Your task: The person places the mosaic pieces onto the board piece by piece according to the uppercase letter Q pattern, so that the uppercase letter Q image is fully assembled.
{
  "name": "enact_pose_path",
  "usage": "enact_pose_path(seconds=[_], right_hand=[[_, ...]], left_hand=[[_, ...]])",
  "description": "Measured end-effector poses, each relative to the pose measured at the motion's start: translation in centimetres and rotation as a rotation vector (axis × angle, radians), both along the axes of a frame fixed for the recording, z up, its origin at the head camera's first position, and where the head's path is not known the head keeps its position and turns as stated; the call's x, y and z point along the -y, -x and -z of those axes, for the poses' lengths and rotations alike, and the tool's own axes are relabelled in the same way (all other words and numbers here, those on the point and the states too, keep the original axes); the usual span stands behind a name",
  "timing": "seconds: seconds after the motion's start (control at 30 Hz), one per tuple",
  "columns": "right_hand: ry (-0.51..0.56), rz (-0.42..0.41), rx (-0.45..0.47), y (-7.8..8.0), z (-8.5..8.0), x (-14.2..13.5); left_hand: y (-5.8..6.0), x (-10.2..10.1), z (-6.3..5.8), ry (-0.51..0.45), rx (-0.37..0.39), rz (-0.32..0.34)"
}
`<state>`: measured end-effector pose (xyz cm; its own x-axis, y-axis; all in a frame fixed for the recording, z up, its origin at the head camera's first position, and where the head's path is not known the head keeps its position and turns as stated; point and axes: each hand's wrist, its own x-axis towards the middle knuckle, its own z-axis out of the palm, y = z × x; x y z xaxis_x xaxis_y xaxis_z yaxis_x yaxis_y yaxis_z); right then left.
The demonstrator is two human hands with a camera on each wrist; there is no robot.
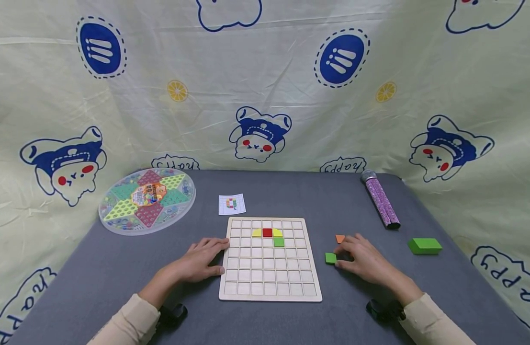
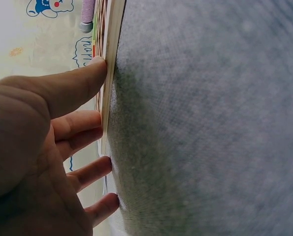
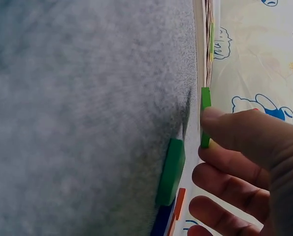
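My right hand [image 1: 363, 257] pinches a green square tile [image 1: 331, 258] between thumb and fingertips, to the right of the wooden grid board [image 1: 252, 290]. In the right wrist view this tile [image 3: 205, 101] is held up off the cloth. Below it lie another green tile [image 3: 171, 172], a blue piece [image 3: 162, 220] and orange pieces [image 3: 180, 204]. My left hand [image 1: 200, 258] rests at the board's left edge, its thumb and fingers touching the rim. On the board sit a red square [image 1: 267, 232], two yellow pieces [image 1: 256, 233] and a green square [image 1: 279, 242].
A small pattern card [image 1: 231, 204] lies behind the board. At the back left is a round star-patterned game board [image 1: 148, 201]. A purple glittery microphone [image 1: 381, 200] lies at the back right, with a green block [image 1: 425, 246] in front of it.
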<state>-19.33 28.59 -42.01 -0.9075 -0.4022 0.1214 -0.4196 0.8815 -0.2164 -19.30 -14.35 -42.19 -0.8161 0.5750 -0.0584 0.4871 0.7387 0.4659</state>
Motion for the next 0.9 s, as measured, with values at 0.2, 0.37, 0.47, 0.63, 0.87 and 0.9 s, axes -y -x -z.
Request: enact_pose_path(seconds=[0.2,0.37,0.47,0.63,0.87,0.9], right_hand=[[0.019,-0.002,-0.035,-0.1,-0.2,0.5],[0.036,-0.029,-0.088,-0.1,-0.4,1.0],[0.038,-0.034,-0.088,0.0,-0.6,1.4],[0.037,-0.039,-0.075,0.3,-1.0,2.3],[0.062,-0.095,-0.111,0.8,-1.1,3.6],[0.061,-0.100,-0.111,0.8,-1.2,3.8]], left_hand=[[0.0,0.0,0.1,-0.008,0.005,-0.001],[0.0,0.0,0.1,-0.007,0.002,-0.001],[0.0,0.0,0.1,-0.010,0.000,0.000],[-0.1,-0.1,0.1,-0.016,-0.002,-0.002],[-0.1,0.0,0.0,-0.012,0.006,-0.006],[0.0,0.0,0.0,-0.011,0.005,-0.005]])
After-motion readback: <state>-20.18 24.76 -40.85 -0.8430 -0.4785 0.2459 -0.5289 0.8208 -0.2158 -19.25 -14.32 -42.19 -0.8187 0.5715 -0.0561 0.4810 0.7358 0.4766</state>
